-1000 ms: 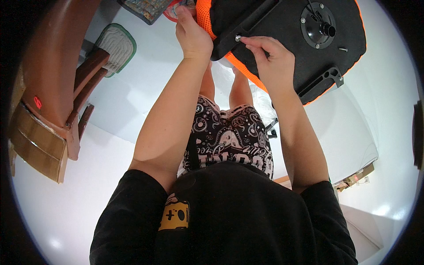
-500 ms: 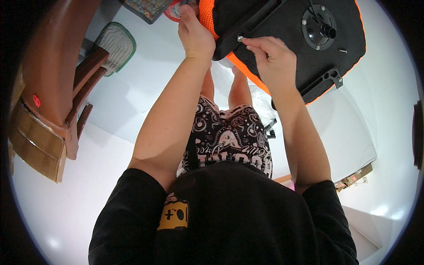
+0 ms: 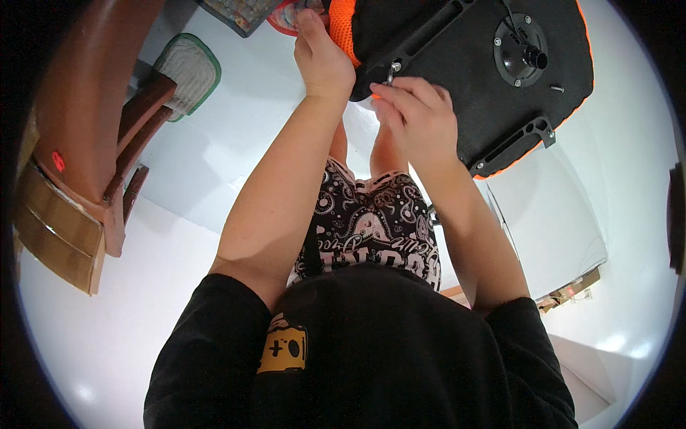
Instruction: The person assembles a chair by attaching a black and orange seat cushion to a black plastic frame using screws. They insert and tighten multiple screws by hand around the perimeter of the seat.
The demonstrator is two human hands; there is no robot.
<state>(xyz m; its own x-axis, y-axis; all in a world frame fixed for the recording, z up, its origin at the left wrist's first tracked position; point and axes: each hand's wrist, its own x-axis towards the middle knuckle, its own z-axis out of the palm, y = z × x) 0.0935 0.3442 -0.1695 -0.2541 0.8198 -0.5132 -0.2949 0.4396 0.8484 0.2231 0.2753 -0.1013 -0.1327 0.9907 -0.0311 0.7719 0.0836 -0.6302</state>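
Observation:
A black seat cushion with orange mesh edging stands with its underside toward me. At its left edge my left hand is against the mesh, some of its fingers hidden. My right hand pinches a thin metal rod that looks like a hex key. The rod reaches up to a bolt at the lower end of a black plastic bracket. A second bracket sits at the lower right. Between them is a round black plate with a short post. A screw projects near the right edge.
To the left is brown wooden furniture with slats, above a cardboard piece. A grey mat with green edging lies beyond it on the pale floor. Another dark mat is at the top, and cardboard lies at right.
My right hand has moved down and left from the bolt, and the metal rod now shows between bolt and fingers. The cushion has shifted slightly, and my left hand has moved slightly right with its edge.

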